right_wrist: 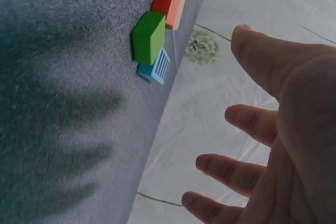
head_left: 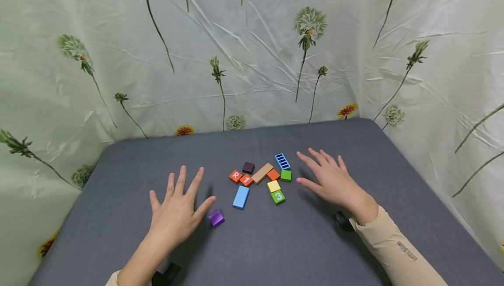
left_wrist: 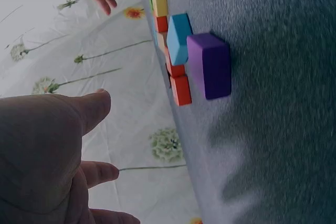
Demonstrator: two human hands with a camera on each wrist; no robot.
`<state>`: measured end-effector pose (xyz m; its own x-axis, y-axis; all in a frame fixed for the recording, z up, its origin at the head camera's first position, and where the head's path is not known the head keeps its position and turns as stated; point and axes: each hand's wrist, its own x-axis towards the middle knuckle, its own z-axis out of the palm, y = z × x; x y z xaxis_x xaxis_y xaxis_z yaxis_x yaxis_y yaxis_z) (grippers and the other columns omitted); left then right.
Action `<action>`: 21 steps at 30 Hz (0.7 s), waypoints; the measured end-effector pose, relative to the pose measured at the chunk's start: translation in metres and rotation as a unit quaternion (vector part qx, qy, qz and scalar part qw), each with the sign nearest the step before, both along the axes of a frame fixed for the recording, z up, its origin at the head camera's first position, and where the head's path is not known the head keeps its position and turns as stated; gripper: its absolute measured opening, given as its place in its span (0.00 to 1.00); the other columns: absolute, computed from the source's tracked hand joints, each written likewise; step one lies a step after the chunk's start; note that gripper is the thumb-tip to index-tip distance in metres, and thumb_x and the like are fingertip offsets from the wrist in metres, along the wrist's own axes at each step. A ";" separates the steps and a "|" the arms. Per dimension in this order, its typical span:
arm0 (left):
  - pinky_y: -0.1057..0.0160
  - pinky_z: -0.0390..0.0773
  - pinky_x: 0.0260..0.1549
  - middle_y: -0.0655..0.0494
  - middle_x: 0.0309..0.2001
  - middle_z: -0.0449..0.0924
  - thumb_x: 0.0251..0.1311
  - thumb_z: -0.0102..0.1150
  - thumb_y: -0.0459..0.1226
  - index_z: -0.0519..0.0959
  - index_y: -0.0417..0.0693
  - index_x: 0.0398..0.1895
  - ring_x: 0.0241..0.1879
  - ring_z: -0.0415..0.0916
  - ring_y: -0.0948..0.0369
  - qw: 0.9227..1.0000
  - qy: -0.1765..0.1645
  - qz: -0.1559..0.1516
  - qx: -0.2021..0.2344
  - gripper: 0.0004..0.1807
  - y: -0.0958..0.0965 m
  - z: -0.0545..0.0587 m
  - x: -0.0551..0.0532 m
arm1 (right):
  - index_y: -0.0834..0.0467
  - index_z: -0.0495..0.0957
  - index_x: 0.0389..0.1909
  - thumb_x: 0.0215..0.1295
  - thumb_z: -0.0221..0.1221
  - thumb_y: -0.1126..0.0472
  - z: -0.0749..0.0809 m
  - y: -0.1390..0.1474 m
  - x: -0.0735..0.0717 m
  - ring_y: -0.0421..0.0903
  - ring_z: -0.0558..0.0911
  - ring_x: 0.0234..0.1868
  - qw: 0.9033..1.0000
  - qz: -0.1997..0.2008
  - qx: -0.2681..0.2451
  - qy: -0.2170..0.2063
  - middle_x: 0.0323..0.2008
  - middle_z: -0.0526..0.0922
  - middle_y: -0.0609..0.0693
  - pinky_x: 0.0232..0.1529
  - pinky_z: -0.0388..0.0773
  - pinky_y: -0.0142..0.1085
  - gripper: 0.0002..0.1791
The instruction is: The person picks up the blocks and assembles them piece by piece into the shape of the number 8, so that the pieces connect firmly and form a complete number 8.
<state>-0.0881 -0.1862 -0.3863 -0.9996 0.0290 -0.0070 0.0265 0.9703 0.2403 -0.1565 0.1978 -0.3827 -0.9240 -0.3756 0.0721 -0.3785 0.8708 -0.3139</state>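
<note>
In the head view, a grey bench (head_left: 299,251) stood before a pale sheet (head_left: 256,80) printed with flowers, which hung behind it and along both sides. The left grip (head_left: 175,218) was wide, fingers spread and holding nothing; the purple block (head_left: 216,218) lay just beside its thumb. The right grip (head_left: 334,183) was likewise wide and unloaded, with the plain green block (head_left: 285,176) and the striped blue block (head_left: 282,161) near its fingertips. Between the 2 hands lay the light blue block (head_left: 241,197), the yellow block (head_left: 273,186) touching the green block marked 3 (head_left: 278,197), and the tan block (head_left: 262,173) among orange pieces (head_left: 246,180). Grey surface stretched from the right hand to the bench's right edge, and from the left hand to the left edge.

In the left wrist view, the purple block was nearest the camera, apart from the thumb, and finger shadows fell on the bench.

In the right wrist view, the thumb and 3 fingers stood apart, the plain green block well off their tips; the bench's edge ran between.
</note>
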 end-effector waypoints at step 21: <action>0.17 0.57 0.68 0.36 0.79 0.67 0.71 0.63 0.62 0.65 0.60 0.84 0.76 0.69 0.36 1.000 0.018 -0.025 0.008 0.43 0.024 -0.012 0.002 | 0.48 0.82 0.69 0.75 0.67 0.54 -0.018 -0.044 -0.048 0.62 0.79 0.65 0.999 0.049 0.012 0.019 0.65 0.82 0.56 0.67 0.68 0.70 0.24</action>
<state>-0.0862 -0.1626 -0.3980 -0.9965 0.0780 0.0298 0.0831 0.9638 0.2535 -0.2050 0.1536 -0.4006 -0.8797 -0.4657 0.0960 -0.4730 0.8365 -0.2767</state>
